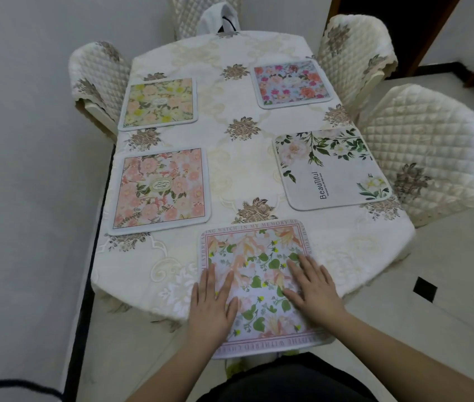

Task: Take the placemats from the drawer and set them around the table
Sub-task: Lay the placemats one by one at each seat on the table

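On table's near edge, placemat (259, 274) square-on, hands flat

Far chair (205, 15) cut off by the top edge, seat hidden behind the table (230, 169). Small print under "Beautiful" on the white placemat (332, 169) too tiny to read. Both forearms cropped at the bottom edge.
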A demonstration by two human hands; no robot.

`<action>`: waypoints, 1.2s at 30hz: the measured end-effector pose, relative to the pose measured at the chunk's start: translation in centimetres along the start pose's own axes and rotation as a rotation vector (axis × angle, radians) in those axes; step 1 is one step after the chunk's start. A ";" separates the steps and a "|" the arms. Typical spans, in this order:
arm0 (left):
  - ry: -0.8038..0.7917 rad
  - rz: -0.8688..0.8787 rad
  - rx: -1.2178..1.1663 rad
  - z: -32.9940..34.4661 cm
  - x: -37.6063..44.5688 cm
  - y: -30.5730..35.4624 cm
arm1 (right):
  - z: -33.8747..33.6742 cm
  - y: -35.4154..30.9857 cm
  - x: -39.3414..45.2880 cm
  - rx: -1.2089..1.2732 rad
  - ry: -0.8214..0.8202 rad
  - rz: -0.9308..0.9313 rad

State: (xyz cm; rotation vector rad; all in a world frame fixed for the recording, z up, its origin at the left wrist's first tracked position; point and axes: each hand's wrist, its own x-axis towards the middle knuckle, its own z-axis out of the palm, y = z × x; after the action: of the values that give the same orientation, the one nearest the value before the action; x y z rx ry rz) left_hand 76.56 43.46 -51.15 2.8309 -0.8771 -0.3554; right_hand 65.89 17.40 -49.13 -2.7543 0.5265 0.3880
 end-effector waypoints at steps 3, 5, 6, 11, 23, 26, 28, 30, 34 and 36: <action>0.023 -0.143 -0.039 -0.1 -0.1 -0.3 | -0.4 -0.6 -0.3 0.118 0.004 0.208; 0.007 -0.180 -0.032 -0.2 -0.1 -0.5 | -0.7 -1.1 -0.3 0.144 -0.012 0.271; -0.001 -0.164 -0.031 -0.2 0.0 -0.6 | -0.9 -1.4 -0.3 0.144 -0.015 0.277; -0.009 -0.121 -0.205 -1.6 -0.1 -0.6 | -2.1 -2.5 0.0 0.203 -0.025 0.301; 0.069 -0.443 -1.341 -9.1 0.6 0.6 | -7.2 -1.7 -1.3 0.997 0.113 0.410; -0.112 -0.451 -1.410 -8.8 1.3 -0.1 | -7.0 -2.2 -1.7 0.895 0.006 0.379; -0.214 -0.410 -1.330 -8.4 1.3 -0.5 | -6.7 -2.8 -2.1 0.827 -0.021 0.366; -0.235 -0.331 -1.181 -8.3 1.1 -0.6 | -6.6 -3.4 -2.5 0.804 -0.012 0.384; -0.156 -0.202 -1.052 -9.3 1.2 -0.4 | -7.1 -3.4 -3.2 0.882 0.091 0.407; -0.140 -0.167 -1.052 -10.1 1.7 0.2 | -7.7 -3.1 -3.9 0.927 0.152 0.411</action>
State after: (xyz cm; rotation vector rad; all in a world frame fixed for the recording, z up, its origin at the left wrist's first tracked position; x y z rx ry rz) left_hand 80.55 43.12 -41.76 1.8973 -0.2944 -0.7650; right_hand 65.21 18.65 -40.06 -1.7796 1.0073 -0.0071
